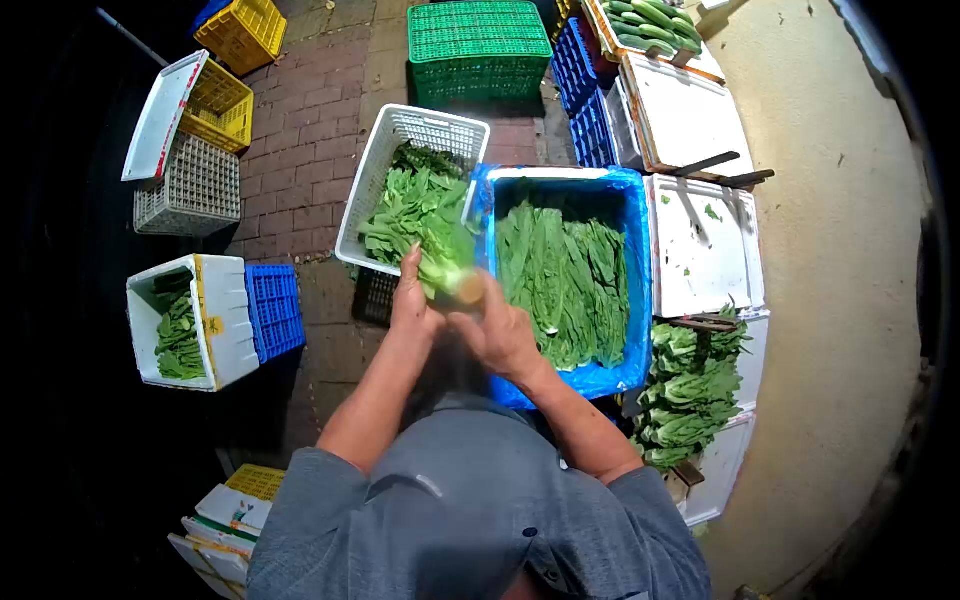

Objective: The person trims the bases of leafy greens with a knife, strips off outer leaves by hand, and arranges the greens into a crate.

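My left hand (412, 302) is closed around a head of leafy lettuce (440, 258), its thumb up along the pale stem. The leaves point away from me, over a white plastic crate (358, 205) with more leafy greens inside. Against the cut base of the lettuce, my right hand (500, 335) has its fingers curled in; the stem end is smeared by motion, and I cannot make out whether those fingers hold anything else. Just right of the hands stands a box lined with blue plastic (640, 290), with long lettuce leaves (565, 285) laid in it.
Stacked lettuces (695, 390) lie at the right, beside white foam lids (705, 240). Cucumbers (655, 22) fill a box at top right. A green crate (480, 50) stands ahead. A foam box of greens (228, 320) and a blue crate (275, 310) are at left.
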`<state>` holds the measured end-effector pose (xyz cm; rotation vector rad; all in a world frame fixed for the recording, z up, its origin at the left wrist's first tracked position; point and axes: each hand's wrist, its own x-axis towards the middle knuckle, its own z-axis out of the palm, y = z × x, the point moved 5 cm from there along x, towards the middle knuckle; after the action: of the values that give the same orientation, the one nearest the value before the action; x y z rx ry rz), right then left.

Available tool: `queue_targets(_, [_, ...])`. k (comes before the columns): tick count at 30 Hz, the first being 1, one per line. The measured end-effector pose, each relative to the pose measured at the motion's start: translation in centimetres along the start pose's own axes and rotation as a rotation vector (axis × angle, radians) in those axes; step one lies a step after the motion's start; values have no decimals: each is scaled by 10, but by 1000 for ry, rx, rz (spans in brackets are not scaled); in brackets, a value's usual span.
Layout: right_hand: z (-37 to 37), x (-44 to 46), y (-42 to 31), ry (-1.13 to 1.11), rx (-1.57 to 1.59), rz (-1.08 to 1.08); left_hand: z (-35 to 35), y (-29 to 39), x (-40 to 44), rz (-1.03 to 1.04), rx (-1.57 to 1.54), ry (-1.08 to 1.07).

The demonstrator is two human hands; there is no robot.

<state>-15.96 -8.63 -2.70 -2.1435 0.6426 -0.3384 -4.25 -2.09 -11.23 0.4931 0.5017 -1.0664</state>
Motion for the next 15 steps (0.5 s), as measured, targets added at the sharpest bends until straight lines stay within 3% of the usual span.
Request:
queue_targets(6, [8, 13, -1, -85, 38, -24, -4, 17, -6, 77, 86, 147])
queue_targets(15, [25, 36, -2, -318, 141, 15, -27, 51, -6, 131, 14, 103])
